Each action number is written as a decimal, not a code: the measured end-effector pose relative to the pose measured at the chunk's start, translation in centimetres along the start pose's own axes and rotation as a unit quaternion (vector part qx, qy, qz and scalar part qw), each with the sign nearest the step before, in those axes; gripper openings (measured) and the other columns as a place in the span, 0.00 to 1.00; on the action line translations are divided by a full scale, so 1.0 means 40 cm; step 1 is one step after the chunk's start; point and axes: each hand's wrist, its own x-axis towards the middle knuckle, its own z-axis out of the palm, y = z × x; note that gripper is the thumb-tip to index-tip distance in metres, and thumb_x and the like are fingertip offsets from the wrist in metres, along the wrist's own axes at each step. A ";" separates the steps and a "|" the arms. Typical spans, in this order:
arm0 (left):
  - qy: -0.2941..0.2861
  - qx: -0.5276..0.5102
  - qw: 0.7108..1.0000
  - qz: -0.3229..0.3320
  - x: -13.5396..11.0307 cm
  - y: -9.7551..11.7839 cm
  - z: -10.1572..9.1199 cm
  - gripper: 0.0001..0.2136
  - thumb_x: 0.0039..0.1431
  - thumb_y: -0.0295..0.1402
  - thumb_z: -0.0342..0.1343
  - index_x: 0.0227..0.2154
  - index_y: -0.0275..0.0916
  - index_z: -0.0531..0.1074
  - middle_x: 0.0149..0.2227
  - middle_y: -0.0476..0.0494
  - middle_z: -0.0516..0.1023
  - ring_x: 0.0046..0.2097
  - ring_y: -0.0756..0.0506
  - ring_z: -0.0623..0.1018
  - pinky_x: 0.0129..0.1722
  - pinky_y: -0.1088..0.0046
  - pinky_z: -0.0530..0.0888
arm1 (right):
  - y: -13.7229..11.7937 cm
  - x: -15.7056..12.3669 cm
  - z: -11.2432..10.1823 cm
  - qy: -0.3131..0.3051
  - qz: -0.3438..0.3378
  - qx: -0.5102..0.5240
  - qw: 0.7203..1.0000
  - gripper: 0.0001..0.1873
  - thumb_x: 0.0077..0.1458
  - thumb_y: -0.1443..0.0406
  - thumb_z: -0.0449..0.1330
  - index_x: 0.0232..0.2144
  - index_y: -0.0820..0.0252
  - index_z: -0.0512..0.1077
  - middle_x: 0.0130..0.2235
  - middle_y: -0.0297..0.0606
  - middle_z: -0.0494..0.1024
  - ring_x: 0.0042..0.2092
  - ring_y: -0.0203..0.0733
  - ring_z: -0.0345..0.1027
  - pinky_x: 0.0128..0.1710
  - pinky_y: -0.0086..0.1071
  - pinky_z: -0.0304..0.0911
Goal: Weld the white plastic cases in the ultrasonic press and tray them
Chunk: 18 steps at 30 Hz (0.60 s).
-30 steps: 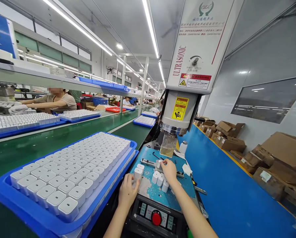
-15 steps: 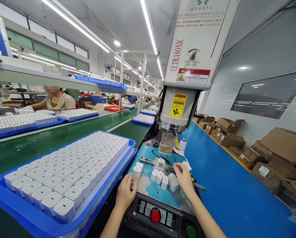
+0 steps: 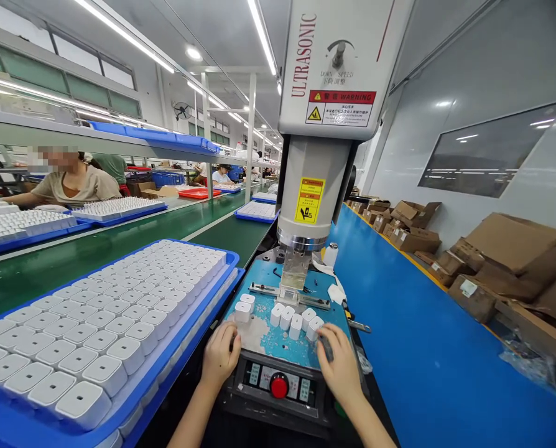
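My left hand [image 3: 221,353] rests at the left edge of the machine base, fingers bent, thumb apart, with nothing in it. Just above its fingertips is a white block [image 3: 243,312], with another behind it. My right hand [image 3: 339,362] is at the right front, fingers curved and spread, its fingertips beside the rightmost white block [image 3: 314,328]; whether they touch it I cannot tell. Several similar blocks [image 3: 295,325] stand between the hands on the blue plate [image 3: 268,351]. Behind them the clear press head [image 3: 295,269] of the ultrasonic machine [image 3: 306,186] is down on the fixture [image 3: 291,296].
A blue tray [image 3: 234,258] of white blocks in rows fills the left side. On the front panel sits a red button [image 3: 278,386]. A white bottle [image 3: 330,254] stands behind the plate. Cardboard boxes [image 3: 506,249] line the right wall. Across the green belt [image 3: 213,218] a person sits.
The press head has come down onto the fixture. My right hand has drawn back from the fixture to the front right corner. My left hand stays near the left edge. The view has shifted.
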 end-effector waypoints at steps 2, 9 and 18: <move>0.001 -0.002 1.000 0.000 0.004 0.003 -0.003 0.08 0.61 0.31 0.44 0.30 0.40 0.66 0.37 0.41 0.75 0.43 0.45 0.75 0.44 0.69 0.70 | 0.007 0.049 -0.012 -0.036 0.052 0.041 0.997 0.14 0.56 0.62 0.52 0.45 0.53 0.68 0.53 0.43 0.69 0.54 0.49 0.64 0.48 0.40 0.63; 0.019 -0.029 0.999 -0.020 0.012 0.022 -0.017 0.07 0.61 0.32 0.45 0.29 0.40 0.66 0.36 0.42 0.74 0.42 0.45 0.74 0.44 0.68 0.71 | 0.034 0.078 -0.006 -0.092 0.100 0.166 0.977 0.10 0.54 0.58 0.54 0.37 0.55 0.70 0.44 0.41 0.74 0.45 0.46 0.68 0.46 0.37 0.64; -0.086 0.049 0.995 0.001 0.214 0.229 0.020 0.11 0.62 0.31 0.43 0.34 0.40 0.71 0.39 0.41 0.74 0.43 0.44 0.73 0.43 0.67 0.71 | 0.081 0.058 0.011 -0.004 0.200 0.350 0.915 0.18 0.46 0.51 0.63 0.30 0.58 0.71 0.36 0.41 0.76 0.39 0.46 0.71 0.41 0.37 0.67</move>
